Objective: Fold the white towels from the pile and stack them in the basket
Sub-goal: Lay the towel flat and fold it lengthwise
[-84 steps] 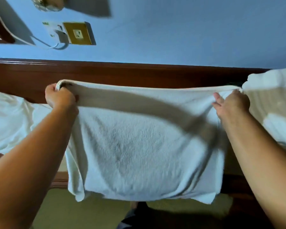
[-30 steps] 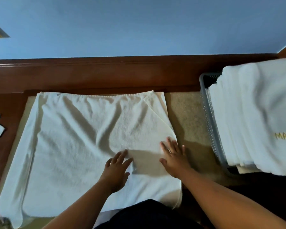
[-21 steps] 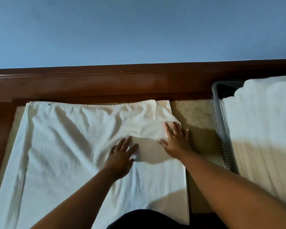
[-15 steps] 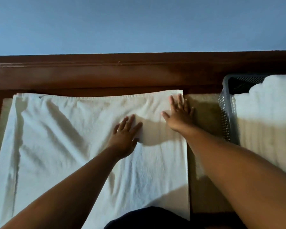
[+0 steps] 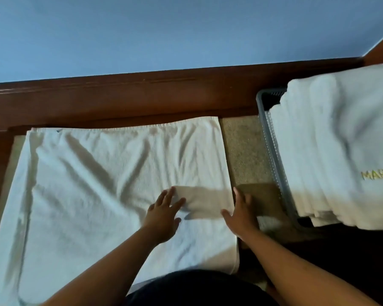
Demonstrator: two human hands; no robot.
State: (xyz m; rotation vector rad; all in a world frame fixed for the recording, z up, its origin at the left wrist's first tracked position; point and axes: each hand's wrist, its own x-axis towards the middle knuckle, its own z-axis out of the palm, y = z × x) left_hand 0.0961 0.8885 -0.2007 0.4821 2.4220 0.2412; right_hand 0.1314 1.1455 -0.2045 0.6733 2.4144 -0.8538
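Towel [image 5: 111,186] flat under left hand [image 5: 163,214], right hand [image 5: 239,213] at edge

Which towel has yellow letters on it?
The top folded towel on the stack in the grey basket, on the right. The spread towel under the left hand is plain white.

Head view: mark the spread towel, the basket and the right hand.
spread towel [image 5: 102,184], head view, on its bare creased middle.
basket [image 5: 272,151], head view, on its grey mesh wall nearest the towel.
right hand [image 5: 240,214], head view, on the back of the hand.
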